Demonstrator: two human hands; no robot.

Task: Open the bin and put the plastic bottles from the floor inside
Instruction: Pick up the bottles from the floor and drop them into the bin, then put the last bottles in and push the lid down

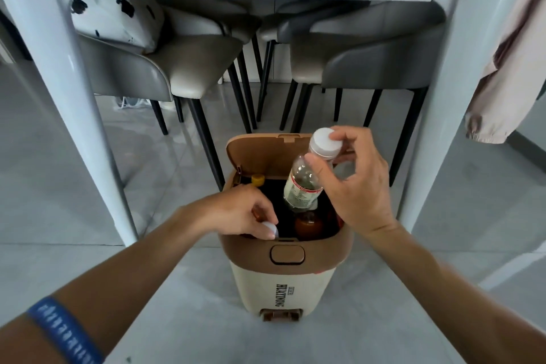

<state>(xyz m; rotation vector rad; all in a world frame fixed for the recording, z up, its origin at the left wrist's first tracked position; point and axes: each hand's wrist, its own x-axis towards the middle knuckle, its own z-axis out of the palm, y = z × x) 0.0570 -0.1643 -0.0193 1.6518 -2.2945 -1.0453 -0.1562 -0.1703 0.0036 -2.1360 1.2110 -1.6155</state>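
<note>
The cream and brown bin [283, 287] stands on the floor with its lid [263, 154] swung up and back. My right hand [354, 183] holds a clear plastic bottle [304, 183] by its white cap, neck up, with its base down inside the bin's opening. My left hand [245, 213] reaches into the left side of the opening, fingers closed on a white-capped bottle [270, 229] whose body is mostly hidden. Inside the bin lie an orange-brown bottle [308, 224] and a yellow-capped one [257, 180].
The bin sits under a white table, between its left leg [74, 97] and right leg [455, 83]. Grey chairs [177, 68] stand behind it. A pink garment [508, 68] hangs at the right. A foot pedal [279, 316] juts from the bin's base.
</note>
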